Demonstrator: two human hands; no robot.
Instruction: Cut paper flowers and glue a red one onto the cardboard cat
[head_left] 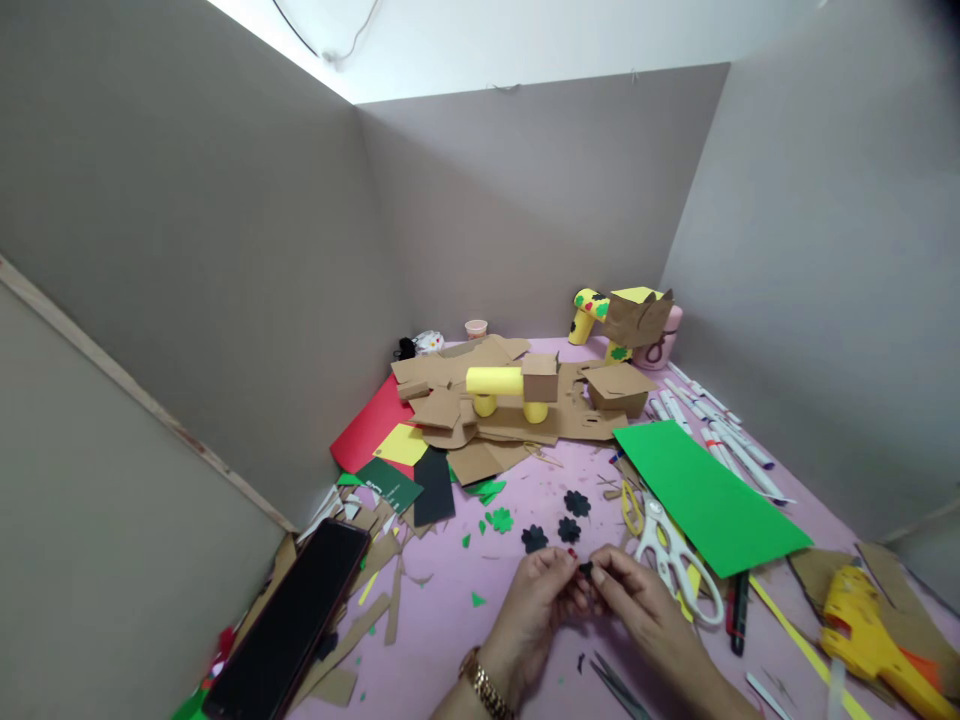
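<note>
My left hand and my right hand meet low in the middle of the view. Their fingertips pinch a small piece of black paper between them; its exact shape is mostly hidden. Just beyond the fingers lie black paper flowers and a green paper flower. The grey blades of a pair of scissors show below my right hand, its handles out of sight. White-handled scissors rest to the right.
A yellow tube figure with a cardboard box head stands on cardboard pieces; a decorated one stands at the back right. Green sheet, markers and yellow glue gun lie right. A phone and paper scraps are left. Grey panels enclose the table.
</note>
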